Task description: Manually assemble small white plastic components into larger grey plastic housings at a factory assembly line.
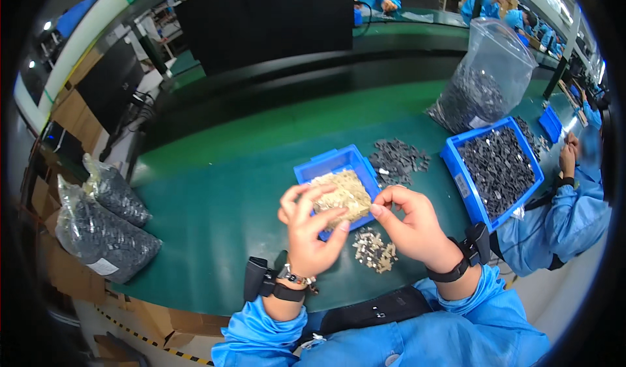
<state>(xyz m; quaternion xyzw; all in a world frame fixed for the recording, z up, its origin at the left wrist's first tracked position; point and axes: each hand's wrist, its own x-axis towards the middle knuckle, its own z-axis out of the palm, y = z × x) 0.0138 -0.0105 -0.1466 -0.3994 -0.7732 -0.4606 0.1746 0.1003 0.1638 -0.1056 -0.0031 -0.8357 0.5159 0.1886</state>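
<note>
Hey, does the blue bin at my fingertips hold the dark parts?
No, the blue bin by your left hand and right hand holds cream-coloured pieces.

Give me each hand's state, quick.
Left hand: open, fingers spread over cream pieces.
Right hand: closed in a pinch; whether it holds anything cannot be told.

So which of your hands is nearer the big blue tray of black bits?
Right. The right hand is left of the tray; the left hand is farther left.

Blue bin [327,164], seemingly beige pieces [352,190], green table [202,236]
</note>
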